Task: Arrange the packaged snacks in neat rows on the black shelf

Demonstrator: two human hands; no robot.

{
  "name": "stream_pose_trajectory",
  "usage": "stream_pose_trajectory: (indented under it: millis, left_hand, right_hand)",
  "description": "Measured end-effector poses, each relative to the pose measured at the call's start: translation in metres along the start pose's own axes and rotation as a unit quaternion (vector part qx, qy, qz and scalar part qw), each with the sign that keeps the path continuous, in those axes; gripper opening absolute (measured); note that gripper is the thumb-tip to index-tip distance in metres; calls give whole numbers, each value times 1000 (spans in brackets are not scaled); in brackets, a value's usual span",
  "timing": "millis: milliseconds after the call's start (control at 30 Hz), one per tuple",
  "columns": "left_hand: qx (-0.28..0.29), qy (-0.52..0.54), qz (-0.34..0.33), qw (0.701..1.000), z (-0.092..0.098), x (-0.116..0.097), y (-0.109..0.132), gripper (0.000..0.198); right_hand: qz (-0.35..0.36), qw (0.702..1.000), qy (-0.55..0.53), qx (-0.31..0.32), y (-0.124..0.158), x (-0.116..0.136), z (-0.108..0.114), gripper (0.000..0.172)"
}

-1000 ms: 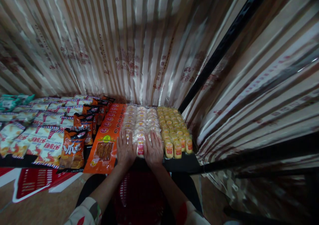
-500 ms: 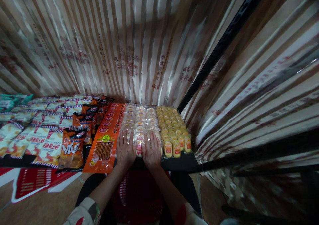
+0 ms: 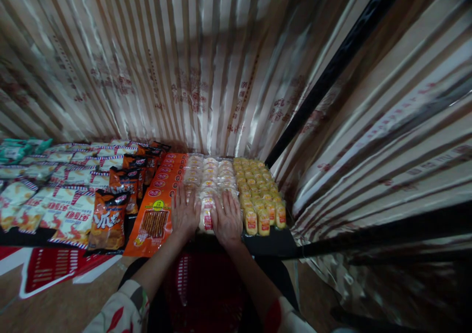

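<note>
My left hand (image 3: 185,214) lies flat, fingers stretched out, on the front left of rows of pale wrapped buns (image 3: 210,180) on a black shelf (image 3: 273,244). My right hand (image 3: 227,220) lies flat on the front right of the same rows, fingers spread. One bun with a red label (image 3: 207,220) shows between the two hands. Neither hand grips anything. Yellow wrapped cakes (image 3: 260,195) sit just right of my right hand. Long orange snack packs (image 3: 158,210) lie just left of my left hand.
Further left lie brown-orange snack bags (image 3: 108,220) and white-and-red bags (image 3: 62,210). A striped shiny curtain (image 3: 165,67) hangs behind the shelf. A black post (image 3: 332,67) slants up at the right. A red basket (image 3: 206,288) sits below, in front of me.
Both hands have slid a little farther back along the bun rows. The view has shifted slightly.
</note>
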State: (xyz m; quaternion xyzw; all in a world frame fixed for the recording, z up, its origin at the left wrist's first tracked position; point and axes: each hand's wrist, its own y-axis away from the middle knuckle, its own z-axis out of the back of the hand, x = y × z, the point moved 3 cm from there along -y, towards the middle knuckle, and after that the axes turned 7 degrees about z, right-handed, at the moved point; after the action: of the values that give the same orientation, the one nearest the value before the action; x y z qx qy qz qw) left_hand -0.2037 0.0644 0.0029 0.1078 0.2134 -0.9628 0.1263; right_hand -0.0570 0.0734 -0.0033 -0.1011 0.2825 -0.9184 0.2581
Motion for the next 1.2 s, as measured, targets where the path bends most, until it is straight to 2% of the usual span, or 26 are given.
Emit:
stream_pose_trajectory:
  millis: [133, 300, 467, 633, 767, 900, 1200]
  left_hand:
    - [24, -11, 14, 1000, -6, 4, -16, 48]
    - [30, -9, 6, 999, -12, 4, -18, 47]
    - [32, 2, 8, 999, -8, 3, -20, 46]
    - [21, -3, -1, 1000, -6, 1, -36, 47]
    - [53, -23, -3, 998, -11, -3, -47, 48]
    - [86, -40, 0, 995, -16, -7, -48, 49]
    - [104, -36, 20, 994, -18, -6, -56, 53]
  right_hand:
    - [-1, 1000, -5, 1, -4, -2, -2, 42]
    - [-3, 1000, -10, 21, -2, -2, -5, 44]
    - [-4, 1000, -15, 21, -3, -5, -4, 43]
    - [1, 1000, -3, 5, -9, -10, -4, 44]
    - [0, 1000, 1, 7, -11, -12, -8, 47]
    - [-2, 1000, -2, 17, -10, -12, -10, 46]
    - [-4, 1000, -3, 18, -17, -13, -4, 52]
